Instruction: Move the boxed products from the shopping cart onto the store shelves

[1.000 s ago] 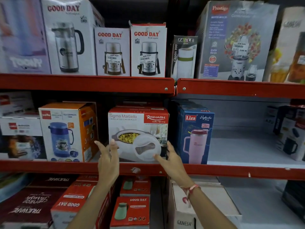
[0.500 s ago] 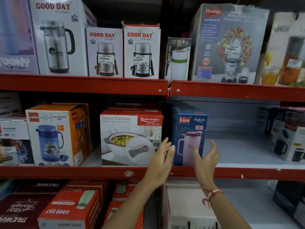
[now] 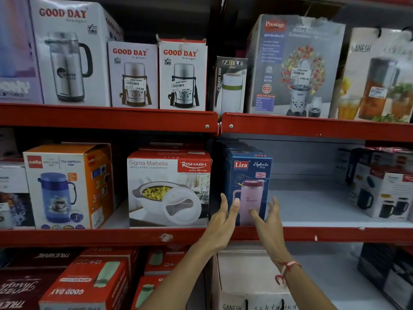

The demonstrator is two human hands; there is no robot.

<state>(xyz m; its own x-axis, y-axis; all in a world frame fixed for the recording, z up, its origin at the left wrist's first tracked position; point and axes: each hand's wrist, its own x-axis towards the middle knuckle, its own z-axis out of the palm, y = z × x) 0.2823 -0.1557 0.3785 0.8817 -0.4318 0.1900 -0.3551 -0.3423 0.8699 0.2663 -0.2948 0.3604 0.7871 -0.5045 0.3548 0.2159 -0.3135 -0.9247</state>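
A blue Liza Hydrate Pro box (image 3: 250,175) with a pink tumbler printed on it stands upright on the middle red shelf (image 3: 107,237). My left hand (image 3: 223,222) is against its lower left edge, fingers apart. At the lower right corner my right hand (image 3: 269,222) hovers with spread fingers; whether it touches the box I cannot tell. Neither hand has closed around the box. Just left of it stands the white and red Rishabh casserole box (image 3: 168,189). The shopping cart is out of view.
An orange Cello flask box (image 3: 67,186) stands further left. Right of the Liza box the grey shelf floor (image 3: 312,204) is bare up to some mug boxes (image 3: 384,193). Good Day boxes (image 3: 134,74) and a Prestige box (image 3: 292,66) fill the upper shelf; a Ganesh carton (image 3: 252,285) sits below.
Both hands have left the casserole box and moved right to either side of the Liza box. The view has shifted right with them.
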